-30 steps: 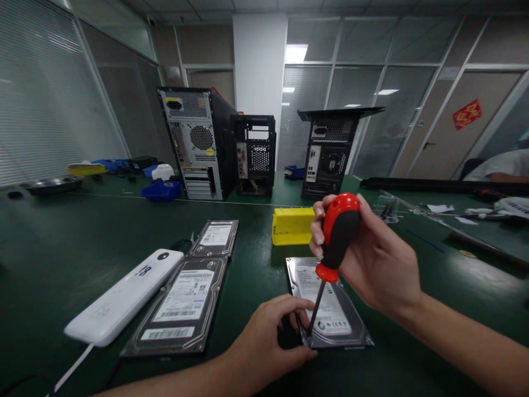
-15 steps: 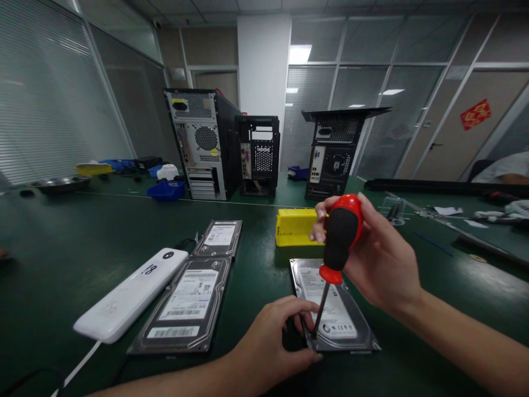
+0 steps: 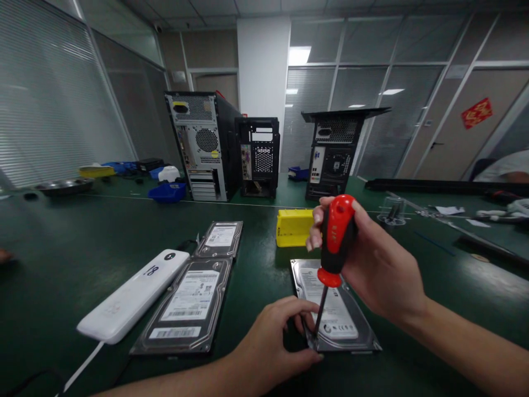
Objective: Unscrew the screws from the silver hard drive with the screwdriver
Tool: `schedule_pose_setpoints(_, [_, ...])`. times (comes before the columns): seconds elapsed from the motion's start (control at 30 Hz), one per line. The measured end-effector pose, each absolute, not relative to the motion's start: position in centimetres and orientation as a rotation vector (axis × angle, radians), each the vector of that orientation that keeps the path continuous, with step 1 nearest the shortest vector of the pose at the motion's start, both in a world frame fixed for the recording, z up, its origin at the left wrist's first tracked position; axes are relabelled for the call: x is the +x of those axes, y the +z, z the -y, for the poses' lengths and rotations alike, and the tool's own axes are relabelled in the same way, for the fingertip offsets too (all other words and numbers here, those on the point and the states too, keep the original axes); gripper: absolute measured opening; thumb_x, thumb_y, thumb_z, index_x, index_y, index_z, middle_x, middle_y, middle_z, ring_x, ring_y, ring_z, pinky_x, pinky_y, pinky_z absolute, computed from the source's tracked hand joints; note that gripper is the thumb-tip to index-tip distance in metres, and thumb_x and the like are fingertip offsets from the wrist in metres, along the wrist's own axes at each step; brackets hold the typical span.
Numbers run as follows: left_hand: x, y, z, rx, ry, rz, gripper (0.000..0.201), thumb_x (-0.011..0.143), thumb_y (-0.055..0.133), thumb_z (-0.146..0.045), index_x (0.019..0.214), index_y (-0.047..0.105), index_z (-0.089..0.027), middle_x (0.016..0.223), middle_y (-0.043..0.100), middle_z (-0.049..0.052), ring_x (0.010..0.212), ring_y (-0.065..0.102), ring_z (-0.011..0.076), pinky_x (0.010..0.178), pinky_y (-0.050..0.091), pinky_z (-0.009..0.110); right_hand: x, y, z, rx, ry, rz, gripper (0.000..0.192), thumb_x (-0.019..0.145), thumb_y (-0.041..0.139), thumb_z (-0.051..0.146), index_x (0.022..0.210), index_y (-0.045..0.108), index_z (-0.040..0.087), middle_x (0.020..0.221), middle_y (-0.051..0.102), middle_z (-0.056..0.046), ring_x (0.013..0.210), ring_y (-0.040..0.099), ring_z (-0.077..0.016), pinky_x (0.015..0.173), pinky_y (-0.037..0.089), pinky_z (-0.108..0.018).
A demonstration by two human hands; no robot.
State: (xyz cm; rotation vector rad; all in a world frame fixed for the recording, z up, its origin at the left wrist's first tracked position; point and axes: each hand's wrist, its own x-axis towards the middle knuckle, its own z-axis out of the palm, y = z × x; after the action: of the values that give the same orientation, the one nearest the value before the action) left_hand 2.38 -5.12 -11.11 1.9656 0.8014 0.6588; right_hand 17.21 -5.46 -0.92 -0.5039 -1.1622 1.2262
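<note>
My right hand [image 3: 374, 264] grips a red and black screwdriver [image 3: 335, 237], held nearly upright. Its tip rests at the near left corner of a hard drive [image 3: 343, 317] lying flat on the green table [image 3: 61, 259]. My left hand [image 3: 275, 342] pinches that same corner of the drive, fingers next to the screwdriver shaft. Two more hard drives lie to the left, a near hard drive [image 3: 185, 311] and a far hard drive [image 3: 220, 238].
A white power bank [image 3: 132, 295] with a cable lies beside the near left drive. A yellow box [image 3: 294, 227] sits behind the held drive. Three computer cases [image 3: 204, 146] stand at the back. Blue trays, a metal bowl and another person's sleeve [image 3: 502, 165] are at the edges.
The screwdriver handle has turned in my right hand and stands a little more upright. My left hand keeps hold of the drive's corner.
</note>
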Motion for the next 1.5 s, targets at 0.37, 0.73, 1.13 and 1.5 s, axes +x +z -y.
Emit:
schedule_pose_setpoints(0.37, [2.20, -11.20, 5.06, 1.964, 0.659, -0.763, 0.049, 0.065, 0.076, -0.013, 0.112, 0.060, -0.020, 0.091, 0.063, 0.000, 0.078, 0.054, 0.0154, 0.071, 0.042, 0.025, 17.28, -1.27, 5.24, -0.490, 1.267, 1.162, 0.015, 0.076, 0.064, 0.030, 0.085, 0.055, 0.021, 0.072, 0.050, 0.002, 0.055, 0.045, -0.0073, 0.045, 0.038, -0.018])
schedule_pose_setpoints(0.73, [2.13, -11.18, 5.05, 1.973, 0.686, -0.745, 0.048, 0.066, 0.076, -0.011, 0.111, 0.061, -0.017, 0.088, 0.061, 0.000, 0.078, 0.054, 0.0146, 0.071, 0.040, 0.024, 17.69, -1.57, 5.24, -0.341, 1.388, 1.208, 0.034, 0.083, 0.049, 0.050, 0.101, 0.060, 0.024, 0.080, 0.052, -0.001, 0.058, 0.051, -0.0104, 0.051, 0.043, -0.024])
schedule_pose_setpoints(1.13, [2.11, -11.33, 5.10, 1.965, 0.696, -0.716, 0.047, 0.067, 0.075, -0.012, 0.112, 0.060, -0.019, 0.090, 0.061, 0.000, 0.079, 0.054, 0.0142, 0.072, 0.042, 0.023, 17.54, -1.33, 5.03, -0.417, 1.424, 1.202, 0.045, 0.088, 0.033, 0.055, 0.092, 0.062, 0.022, 0.074, 0.048, -0.001, 0.052, 0.046, -0.0102, 0.048, 0.041, -0.025])
schedule_pose_setpoints(1.5, [2.19, -10.97, 5.09, 1.951, 0.680, -0.730, 0.048, 0.067, 0.075, -0.011, 0.112, 0.060, -0.016, 0.091, 0.061, 0.001, 0.080, 0.054, 0.0144, 0.073, 0.042, 0.024, 17.62, -1.48, 4.74, -0.403, 1.437, 1.172, 0.041, 0.088, 0.040, 0.052, 0.089, 0.064, 0.019, 0.078, 0.051, -0.002, 0.057, 0.051, -0.0093, 0.050, 0.044, -0.023])
